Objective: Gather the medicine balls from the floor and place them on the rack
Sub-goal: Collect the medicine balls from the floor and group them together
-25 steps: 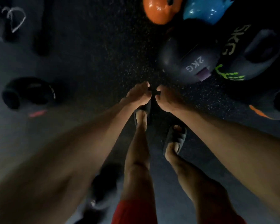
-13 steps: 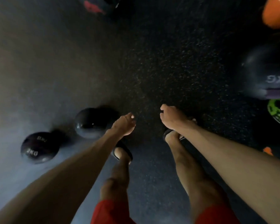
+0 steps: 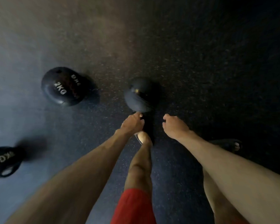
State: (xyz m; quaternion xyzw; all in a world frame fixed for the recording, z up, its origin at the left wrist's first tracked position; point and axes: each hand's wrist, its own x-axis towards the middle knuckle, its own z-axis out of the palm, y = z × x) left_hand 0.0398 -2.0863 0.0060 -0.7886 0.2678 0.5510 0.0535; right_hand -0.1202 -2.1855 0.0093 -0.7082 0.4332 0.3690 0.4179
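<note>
Left hand (image 3: 132, 124) and right hand (image 3: 174, 126), loosely curled and empty, hover near the twelve-o'clock ball (image 3: 138, 96); the 2KG ball (image 3: 63, 87) at ten also lies ungathered.

Loosely curled — left hand (image 3: 132, 123), right hand (image 3: 174, 126)

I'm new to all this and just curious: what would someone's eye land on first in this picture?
Two bare arms reach down from the bottom of the view, the left hand and right hand hanging empty close to a plain dark ball on the speckled floor. To its left lies a black ball marked 2KG. A blurred third ball sits at the left edge, and red shorts show at the bottom.
</note>
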